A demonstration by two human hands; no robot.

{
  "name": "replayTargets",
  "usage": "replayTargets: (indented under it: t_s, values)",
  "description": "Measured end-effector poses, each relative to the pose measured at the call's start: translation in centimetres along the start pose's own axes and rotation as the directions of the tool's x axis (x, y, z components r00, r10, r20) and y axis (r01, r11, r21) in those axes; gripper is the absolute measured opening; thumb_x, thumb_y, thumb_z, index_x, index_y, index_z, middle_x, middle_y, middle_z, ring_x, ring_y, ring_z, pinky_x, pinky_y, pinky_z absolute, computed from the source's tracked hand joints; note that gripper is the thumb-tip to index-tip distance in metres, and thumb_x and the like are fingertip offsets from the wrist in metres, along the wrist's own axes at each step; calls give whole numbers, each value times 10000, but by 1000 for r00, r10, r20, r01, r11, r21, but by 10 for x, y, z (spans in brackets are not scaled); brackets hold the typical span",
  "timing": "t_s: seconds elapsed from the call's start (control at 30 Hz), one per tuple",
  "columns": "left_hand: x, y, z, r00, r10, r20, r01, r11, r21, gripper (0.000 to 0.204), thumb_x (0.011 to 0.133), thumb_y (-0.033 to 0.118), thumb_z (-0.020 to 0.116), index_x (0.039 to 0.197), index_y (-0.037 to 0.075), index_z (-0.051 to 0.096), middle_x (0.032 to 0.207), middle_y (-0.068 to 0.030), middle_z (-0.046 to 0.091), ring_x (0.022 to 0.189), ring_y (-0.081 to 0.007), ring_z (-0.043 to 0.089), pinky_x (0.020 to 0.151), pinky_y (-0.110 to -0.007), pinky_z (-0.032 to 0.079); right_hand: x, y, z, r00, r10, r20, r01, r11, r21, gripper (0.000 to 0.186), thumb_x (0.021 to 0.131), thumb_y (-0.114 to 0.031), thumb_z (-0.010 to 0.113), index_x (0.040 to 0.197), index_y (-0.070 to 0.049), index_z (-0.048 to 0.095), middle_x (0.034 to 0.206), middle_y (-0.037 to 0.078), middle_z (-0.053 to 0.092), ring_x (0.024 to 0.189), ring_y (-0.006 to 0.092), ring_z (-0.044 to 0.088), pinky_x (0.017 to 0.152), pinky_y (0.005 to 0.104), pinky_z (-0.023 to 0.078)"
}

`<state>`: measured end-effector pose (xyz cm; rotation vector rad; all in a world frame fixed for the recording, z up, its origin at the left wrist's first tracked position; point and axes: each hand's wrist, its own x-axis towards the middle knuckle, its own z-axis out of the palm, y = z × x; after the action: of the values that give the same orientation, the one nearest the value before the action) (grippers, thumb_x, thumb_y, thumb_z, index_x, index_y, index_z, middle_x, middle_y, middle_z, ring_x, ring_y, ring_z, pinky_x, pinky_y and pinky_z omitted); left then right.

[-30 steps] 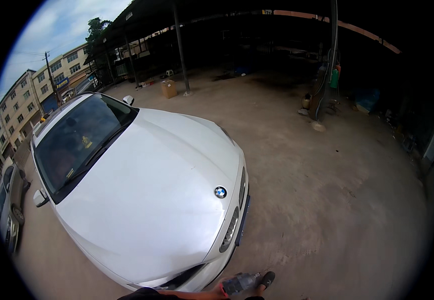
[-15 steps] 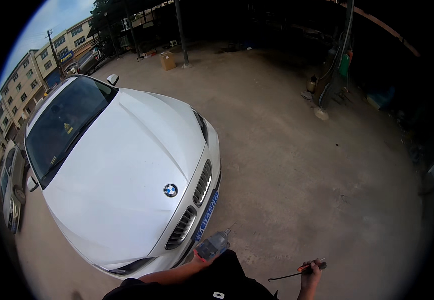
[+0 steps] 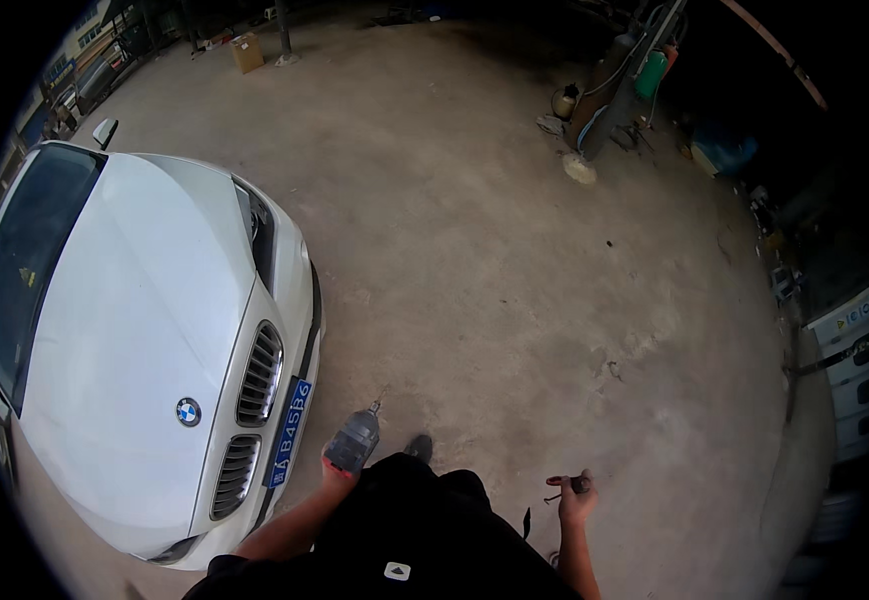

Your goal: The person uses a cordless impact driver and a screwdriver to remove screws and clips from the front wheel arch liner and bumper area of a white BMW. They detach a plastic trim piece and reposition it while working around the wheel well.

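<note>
Head view: the left hand (image 3: 337, 478) has its fingers closed around a grey power tool (image 3: 356, 440), beside the front of a white car (image 3: 145, 290); a sideways swing could knock it against a grille (image 3: 259, 375) or the blue plate (image 3: 290, 432). The right hand (image 3: 575, 502), well apart over the floor (image 3: 475, 280), curls its fingers around a dark handle (image 3: 581, 485); a loosening hold could drop it. Counted: one power tool, two grilles, one plate, one carton (image 3: 247, 53); whether the right hand holds one tool or two, I cannot tell.
</note>
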<state>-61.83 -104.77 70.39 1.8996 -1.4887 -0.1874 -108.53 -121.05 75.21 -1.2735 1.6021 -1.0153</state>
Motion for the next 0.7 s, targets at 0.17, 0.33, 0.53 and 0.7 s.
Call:
replayTargets:
  t_s: [0.17, 0.33, 0.53, 0.7]
  values:
    - [68, 3, 45, 954, -153, 258, 114, 981, 160, 267, 949, 270, 636, 1160, 128, 717, 1152, -112, 720, 1123, -342, 655, 960, -497, 484, 97, 23, -26, 992, 89, -95, -103, 982, -159, 199, 903, 26, 630, 1049, 94, 514, 816, 126, 739, 760, 121, 652, 780, 233, 485]
    - [135, -11, 114, 981, -157, 113, 123, 957, 264, 246, 964, 276, 638, 1145, 126, 713, 1128, -112, 718, 1101, -338, 658, 943, -489, 494, 221, 79, -27, 959, 259, -115, -278, 939, -201, 169, 892, -30, 669, 937, 77, 545, 677, -16, 538, 685, 65, 515, 653, 227, 432]
    - [213, 11, 165, 820, -548, -165, 573, 786, 232, 257, 899, 284, 708, 1072, 96, 688, 1037, -128, 696, 1021, -362, 652, 893, -490, 496, 421, 82, 11, 992, 110, 67, -87, 958, -274, 230, 854, -50, 684, 773, -44, 468, 608, -14, 571, 522, 56, 439, 488, 269, 358]
    - [221, 27, 203, 676, -590, -442, 685, 724, 81, 286, 884, 273, 712, 1074, 62, 683, 1041, -163, 686, 998, -395, 647, 849, -505, 502, 590, -14, 75, 979, -32, 202, 107, 923, -370, 228, 858, -64, 718, 801, -7, 505, 692, 2, 575, 625, 77, 449, 577, 280, 417]
